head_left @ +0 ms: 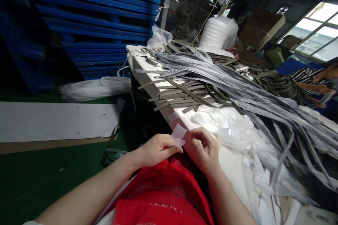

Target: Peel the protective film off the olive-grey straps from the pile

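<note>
My left hand pinches a small piece of thin white translucent sheet between thumb and fingers. The piece is folded or crumpled, and one flat end sticks up beyond the fingertips. Just to its right, apart from the sheet, my right hand is held with curled fingers. I cannot make out whether anything is inside it. Both hands are above my red apron, by the near edge of a white-covered table. Part of a pale yellowish round edge shows behind my right hand.
On the table lie grey-brown strips, long clear plastic sleeves and crumpled white plastic. A white foam roll stands at the back. Blue pallets are stacked left. Another person's arm is at far right.
</note>
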The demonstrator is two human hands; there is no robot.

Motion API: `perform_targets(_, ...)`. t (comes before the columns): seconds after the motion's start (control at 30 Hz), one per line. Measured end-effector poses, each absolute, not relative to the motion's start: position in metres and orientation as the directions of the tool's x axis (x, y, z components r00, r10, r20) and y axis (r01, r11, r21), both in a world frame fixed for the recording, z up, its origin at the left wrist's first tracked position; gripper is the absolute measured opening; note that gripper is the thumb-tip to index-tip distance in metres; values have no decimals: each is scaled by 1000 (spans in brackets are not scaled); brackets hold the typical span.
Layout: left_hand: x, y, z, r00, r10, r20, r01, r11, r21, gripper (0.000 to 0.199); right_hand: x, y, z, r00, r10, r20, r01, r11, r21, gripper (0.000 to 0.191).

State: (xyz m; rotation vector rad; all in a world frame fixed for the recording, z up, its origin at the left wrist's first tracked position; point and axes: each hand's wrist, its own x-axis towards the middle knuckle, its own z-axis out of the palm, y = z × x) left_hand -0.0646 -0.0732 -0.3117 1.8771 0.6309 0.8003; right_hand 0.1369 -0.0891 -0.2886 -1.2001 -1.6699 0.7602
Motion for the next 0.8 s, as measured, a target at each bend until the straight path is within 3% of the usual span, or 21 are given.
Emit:
perform_targets(0.1, -65, -73, -313, 667, 707, 235, 86, -387, 918, 51, 139, -80, -291, -106, 980, 166, 326, 192, -926, 33)
perform_targets(0.23, -64, -72, -307, 728, 660, 183, 145, -410, 901, 53, 129, -71, -293, -295, 956, -8, 212, 58, -976, 24)
perform_targets(0.4, -63, -69, -301, 756, 628, 183, 137, -426, 895, 42, 115, -65, -298, -267, 964, -12, 203, 44, -978, 28)
perform_targets(0.57, -60, -61, -317, 740, 647, 184, 119, -395, 911, 46, 113, -50, -300, -323, 946, -6, 358, 116, -927, 33)
perform_targets(0.63, -63, -56, -330, 709, 679, 192, 153, -413, 898, 47, 123, -28, -296, -350, 937, 7, 452, 176, -874, 27)
perform_targets(0.7, -68, -52, -345, 677, 705, 210, 168, -426, 889, 45, 141, 6, -291, -268, 959, 88, 600, 237, -764, 24)
perform_targets(0.73, -71, -50, -352, 662, 716, 222, 169, -432, 886, 43, 153, 26, -290, -188, 969, 163, 697, 248, -673, 27)
perform_targets(0.8, -77, -45, -366, 646, 723, 244, 163, -443, 882, 35, 176, 69, -291, -49, 964, 262, 895, 159, -416, 54)
